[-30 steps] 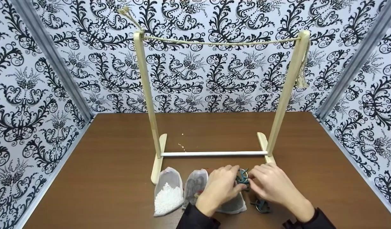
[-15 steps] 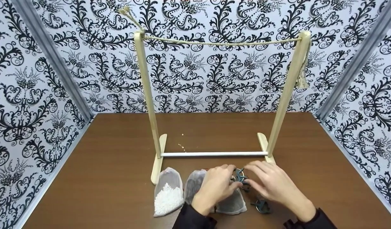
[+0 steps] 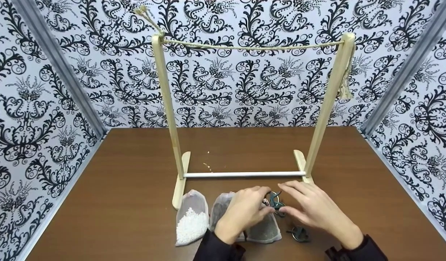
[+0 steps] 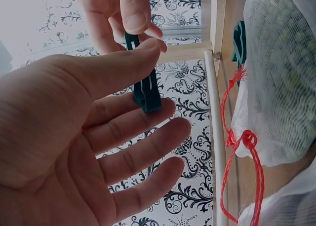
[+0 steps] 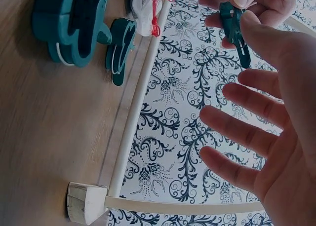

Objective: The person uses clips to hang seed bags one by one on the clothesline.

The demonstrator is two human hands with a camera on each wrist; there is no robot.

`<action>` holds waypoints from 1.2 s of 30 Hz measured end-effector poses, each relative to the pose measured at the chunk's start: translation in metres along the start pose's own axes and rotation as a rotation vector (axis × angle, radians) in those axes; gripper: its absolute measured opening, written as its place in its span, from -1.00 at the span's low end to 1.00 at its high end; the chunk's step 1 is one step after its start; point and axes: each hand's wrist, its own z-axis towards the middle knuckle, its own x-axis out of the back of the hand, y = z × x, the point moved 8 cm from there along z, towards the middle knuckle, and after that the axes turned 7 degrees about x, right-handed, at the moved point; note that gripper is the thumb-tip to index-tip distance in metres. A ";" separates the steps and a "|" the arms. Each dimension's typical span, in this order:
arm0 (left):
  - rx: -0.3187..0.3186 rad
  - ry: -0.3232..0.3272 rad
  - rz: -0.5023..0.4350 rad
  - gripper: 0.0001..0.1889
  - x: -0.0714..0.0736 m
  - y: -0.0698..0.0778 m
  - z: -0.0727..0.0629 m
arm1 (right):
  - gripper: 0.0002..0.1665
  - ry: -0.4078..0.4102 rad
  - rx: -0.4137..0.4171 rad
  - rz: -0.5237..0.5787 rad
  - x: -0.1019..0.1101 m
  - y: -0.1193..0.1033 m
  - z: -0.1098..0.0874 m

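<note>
A dark green plastic spring clip (image 4: 148, 95) is between both hands, low in front of the wooden stand. My left hand (image 3: 241, 210) pinches its broader end between thumb and index finger, the other fingers spread. On the narrow end is the thumb of my right hand (image 3: 312, 204), its index finger close below and its remaining fingers extended. The thumbs hide part of the clip (image 5: 229, 21). Another green clip (image 3: 300, 234) with a metal ring lies on the table below the right hand. In the right wrist view, a smaller-looking clip (image 5: 121, 48) lies beyond it.
Behind the hands stands a wooden frame (image 3: 326, 105) with a slack rope (image 3: 252, 48) and a white crossbar (image 3: 244, 174). A mesh bag of white granules (image 3: 191, 226) lies left, beside a greenish-filled mesh bag (image 3: 264, 230) with red cord (image 4: 249, 137). Patterned walls enclose the brown table (image 3: 136, 203).
The thumb and fingers of my right hand have spread wider apart around the clip. My left hand has shifted slightly left. The bags and the frame have stayed in place.
</note>
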 end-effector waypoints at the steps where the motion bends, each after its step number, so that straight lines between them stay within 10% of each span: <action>1: -0.001 -0.009 -0.003 -0.54 -0.001 0.000 0.000 | -0.31 0.003 0.007 0.005 0.000 0.000 0.000; 36: 0.001 -0.071 -0.005 -0.56 -0.005 -0.002 -0.001 | -0.36 0.060 0.084 0.087 0.007 -0.005 0.007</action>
